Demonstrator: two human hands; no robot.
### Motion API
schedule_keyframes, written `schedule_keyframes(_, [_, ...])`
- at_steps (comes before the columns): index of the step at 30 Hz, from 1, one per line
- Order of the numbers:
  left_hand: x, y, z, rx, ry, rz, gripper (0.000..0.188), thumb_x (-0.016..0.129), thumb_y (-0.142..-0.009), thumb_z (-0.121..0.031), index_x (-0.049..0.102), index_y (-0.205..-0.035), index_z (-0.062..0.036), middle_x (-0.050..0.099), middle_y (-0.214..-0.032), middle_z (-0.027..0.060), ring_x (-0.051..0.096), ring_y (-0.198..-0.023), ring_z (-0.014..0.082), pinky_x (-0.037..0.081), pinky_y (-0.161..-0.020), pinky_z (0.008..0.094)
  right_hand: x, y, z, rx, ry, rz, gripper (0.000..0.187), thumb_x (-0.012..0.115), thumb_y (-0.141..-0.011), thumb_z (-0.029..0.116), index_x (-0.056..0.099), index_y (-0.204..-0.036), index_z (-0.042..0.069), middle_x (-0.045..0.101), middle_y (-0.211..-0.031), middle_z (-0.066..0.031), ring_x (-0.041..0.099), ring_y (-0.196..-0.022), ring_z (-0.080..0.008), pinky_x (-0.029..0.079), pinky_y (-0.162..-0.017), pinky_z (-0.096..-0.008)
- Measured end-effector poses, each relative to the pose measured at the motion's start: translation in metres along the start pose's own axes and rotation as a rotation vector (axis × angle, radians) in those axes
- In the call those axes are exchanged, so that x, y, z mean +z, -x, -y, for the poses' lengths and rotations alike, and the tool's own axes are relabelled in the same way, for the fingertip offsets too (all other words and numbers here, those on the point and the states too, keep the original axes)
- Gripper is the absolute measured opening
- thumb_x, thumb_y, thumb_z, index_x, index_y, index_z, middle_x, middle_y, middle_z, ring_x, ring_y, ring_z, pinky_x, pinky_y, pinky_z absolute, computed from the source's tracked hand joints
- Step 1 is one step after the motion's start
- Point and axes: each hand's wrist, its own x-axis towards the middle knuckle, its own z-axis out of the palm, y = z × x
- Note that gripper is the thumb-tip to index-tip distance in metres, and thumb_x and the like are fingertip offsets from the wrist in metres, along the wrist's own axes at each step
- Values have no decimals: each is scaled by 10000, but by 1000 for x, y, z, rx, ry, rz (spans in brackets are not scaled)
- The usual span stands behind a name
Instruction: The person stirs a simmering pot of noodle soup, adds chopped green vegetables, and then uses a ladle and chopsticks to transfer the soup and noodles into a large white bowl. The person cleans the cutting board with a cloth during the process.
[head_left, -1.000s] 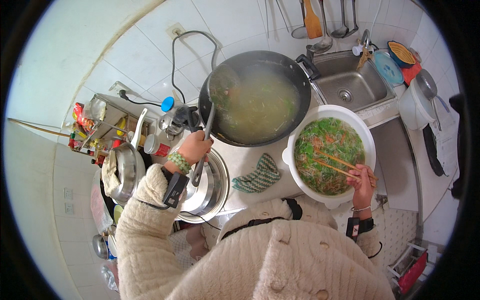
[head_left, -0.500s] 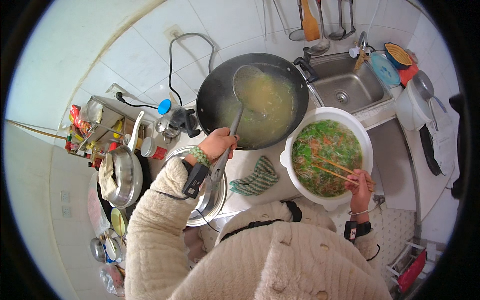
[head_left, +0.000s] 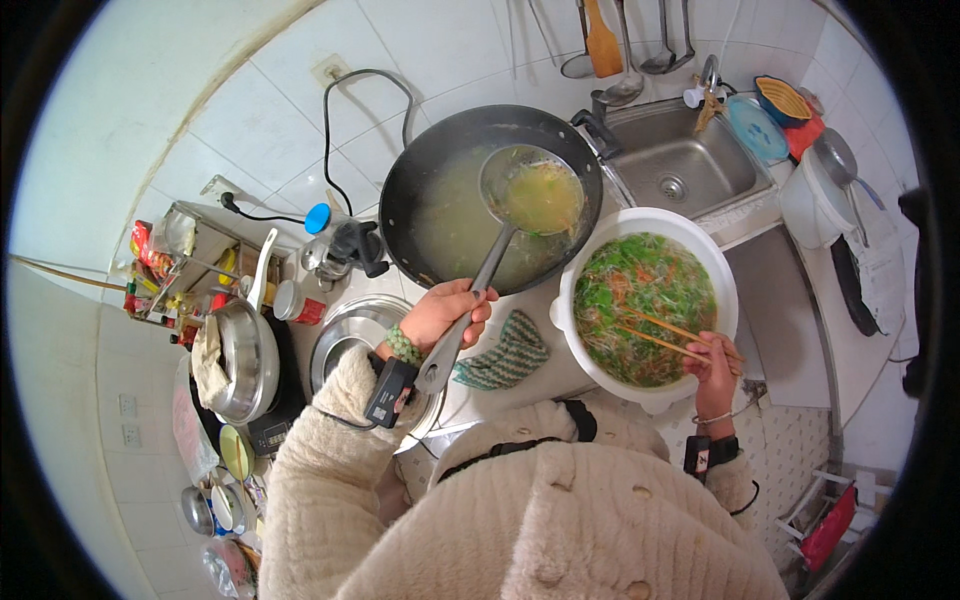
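My left hand [head_left: 445, 315] is closed around the grey handle of a large ladle [head_left: 492, 262]. Its bowl, holding yellowish broth with green and orange shreds, is over the right half of a black wok [head_left: 408, 195] of cloudy broth. Whether it touches the liquid below I cannot tell. Right of the wok stands a white plastic basin [head_left: 643, 217] filled with shredded greens, carrot and pale strands [head_left: 640, 290] in liquid. My right hand [head_left: 714, 365] grips wooden chopsticks [head_left: 668, 328] at the basin's right side, their tips among the greens.
A green-and-white knitted cloth [head_left: 510, 350] lies between wok and basin. Left of it is a round steel lid or pan [head_left: 350, 325]. A steel sink [head_left: 680, 150] sits behind the basin. Far left are a steel pot [head_left: 262, 365], a blue-topped jug [head_left: 335, 232] and a condiment rack [head_left: 190, 265].
The ladle bowl has moved right and slightly down within the wok and now holds broth with vegetable bits. My right hand and the chopsticks look nearly unchanged. The whole view has shifted slightly.
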Motion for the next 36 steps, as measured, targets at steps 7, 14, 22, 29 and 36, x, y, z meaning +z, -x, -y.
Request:
schedule_keyframes(7, [-1, 12, 5, 49, 131, 57, 203, 463, -950, -163, 498, -1064, 2, 492, -717, 16, 458, -505, 102, 362, -443, 232, 0, -1, 0, -18, -38, 34, 263, 467, -966, 259, 572, -1056, 35, 649, -831, -86, 634, -643, -140, 528, -557, -259])
schedule_keyframes(14, [-16, 54, -27, 104, -170, -199, 222, 492, -936, -195, 514, -1038, 0, 505, -700, -1, 484, -499, 79, 380, -426, 209, -3, -3, -3, -28, -23, 46, 276, 458, -970, 259, 568, -1061, 23, 657, -852, -92, 640, -650, -134, 532, -563, -253])
schedule_keyframes(22, [-17, 91, -56, -168, -752, -601, 155, 458, -881, -95, 537, -974, 0, 507, -659, 12, 481, -464, 105, 387, -425, 232, 0, -4, -4, 13, -7, 22, 274, 452, -971, 255, 576, -1072, 34, 655, -847, -88, 628, -634, -133, 522, -558, -255])
schedule_keyframes(29, [-3, 105, -63, -282, -609, -420, 141, 502, -887, -105, 521, -931, 27, 528, -687, 39, 519, -475, 123, 425, -429, 248, 3, -6, -3, 18, -14, 11, 264, 455, -968, 246, 581, -1061, 34, 655, -834, -88, 627, -634, -133, 521, -562, -250])
schedule_keyframes(36, [-1, 76, -39, -236, -202, -186, 203, 468, -898, -96, 490, -1035, 53, 515, -710, 32, 507, -508, 113, 424, -441, 226, 3, -2, -1, 1, -4, 31, 256, 457, -969, 242, 580, -1033, 26, 652, -826, -89, 624, -639, -133, 525, -575, -254])
